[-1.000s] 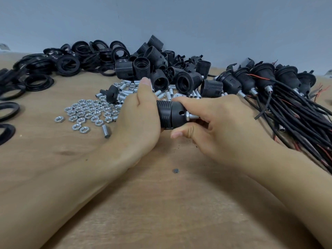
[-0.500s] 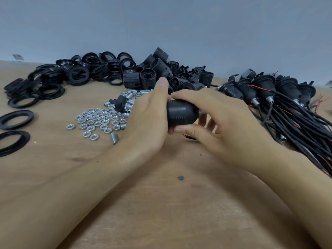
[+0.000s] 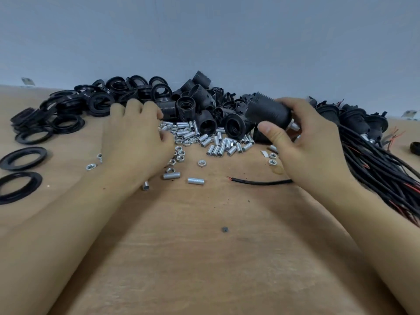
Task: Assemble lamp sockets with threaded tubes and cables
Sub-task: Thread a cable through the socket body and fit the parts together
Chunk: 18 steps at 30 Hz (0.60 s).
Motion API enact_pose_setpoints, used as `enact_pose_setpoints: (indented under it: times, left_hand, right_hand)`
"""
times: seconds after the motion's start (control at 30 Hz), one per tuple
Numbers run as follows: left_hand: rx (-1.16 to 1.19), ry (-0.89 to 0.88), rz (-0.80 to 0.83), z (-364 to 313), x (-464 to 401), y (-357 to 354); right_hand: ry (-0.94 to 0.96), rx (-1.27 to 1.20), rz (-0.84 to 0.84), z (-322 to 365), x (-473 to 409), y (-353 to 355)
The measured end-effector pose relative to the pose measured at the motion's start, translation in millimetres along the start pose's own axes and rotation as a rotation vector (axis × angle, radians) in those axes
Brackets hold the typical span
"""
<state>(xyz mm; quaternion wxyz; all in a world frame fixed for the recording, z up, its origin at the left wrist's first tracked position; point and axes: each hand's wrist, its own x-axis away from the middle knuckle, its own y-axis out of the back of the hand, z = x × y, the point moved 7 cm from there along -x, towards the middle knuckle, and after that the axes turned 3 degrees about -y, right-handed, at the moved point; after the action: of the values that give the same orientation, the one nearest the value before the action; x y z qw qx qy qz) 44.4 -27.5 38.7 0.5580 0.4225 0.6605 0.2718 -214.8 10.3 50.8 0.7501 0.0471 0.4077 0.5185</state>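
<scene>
We hold an assembled lamp socket [image 3: 268, 111] in our right hand [image 3: 311, 142], fingers curled over its ribbed black body and the thumb reaching up from below, so it hangs above the wooden tabletop [image 3: 204, 258] with a short threaded tube [image 3: 295, 126] showing at its rear end, close against our palm. A black cable [image 3: 261, 181] lies loose on the table and runs in under this hand; we cannot tell whether it joins the socket. Our left hand [image 3: 138, 142] holds nothing: its fingers are loosely bent and it hovers low over the scatter of hex nuts [image 3: 180, 155] and the heap of spare threaded tubes [image 3: 223, 147], with the pile of empty socket shells [image 3: 200, 110] just behind them and a spread of black collar rings [image 3: 66, 112] further left. We judge this unit to be finished or nearly so, and the step in hand is setting it off to the right, where the finished sockets with their cables [image 3: 372, 155] lie bundled, while the left hand goes for parts for the next one. That next move calls for a fingertip pinch on a single small tube or nut without sweeping its neighbours, and then an empty shell from the pile.
</scene>
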Motion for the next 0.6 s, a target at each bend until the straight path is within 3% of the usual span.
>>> enact_pose_setpoints:
  times: [0.1,0.3,0.43,0.6]
  left_hand:
    - [0.071,0.039,0.096,4.2,1.0,-6.5]
    - [0.107,-0.015,0.044,0.6,0.5,-5.1]
    - [0.116,-0.222,0.006,-14.4,0.0,-1.2]
    - [0.06,-0.345,0.15,-28.6,8.1,-14.9]
  right_hand:
    - [-0.034,-0.039,0.082,-3.7,1.2,-7.3]
    - [0.046,0.027,0.103,1.4,3.6,-10.7]
    - [0.049,0.034,0.116,2.6,3.3,-11.2]
    - [0.069,0.058,0.179,4.5,6.2,-18.1]
